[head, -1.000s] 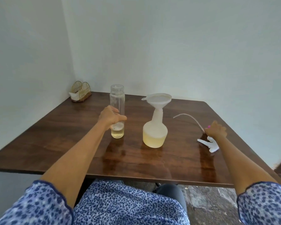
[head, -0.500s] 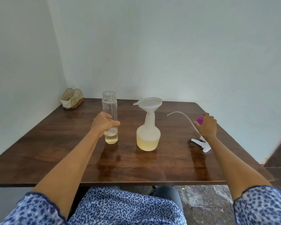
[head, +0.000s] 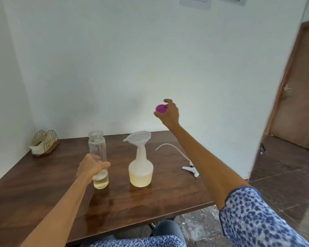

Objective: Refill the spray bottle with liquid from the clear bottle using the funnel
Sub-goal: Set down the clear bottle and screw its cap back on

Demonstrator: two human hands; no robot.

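Observation:
The clear bottle [head: 97, 154] stands upright and uncapped on the wooden table [head: 43, 184], with a little pale liquid at its bottom. My left hand [head: 91, 166] grips its lower part. To its right stands the white spray bottle [head: 141, 172], about a third full of yellowish liquid, with the white funnel [head: 139, 138] seated in its neck. My right hand [head: 168, 113] is raised high above the table and holds a purple cap [head: 161, 108]. The spray head [head: 190, 169] with its long tube [head: 169, 146] lies on the table at the right.
A gold wire napkin holder [head: 45, 142] sits at the table's far left corner by the wall. A brown door [head: 300, 97] stands at the right beyond the table, with dark stone floor [head: 284, 175] below it.
My right hand has lifted from the table beside the spray head, carrying the purple cap up and to the left. My left hand has stayed on the clear bottle. The view tilted upward.

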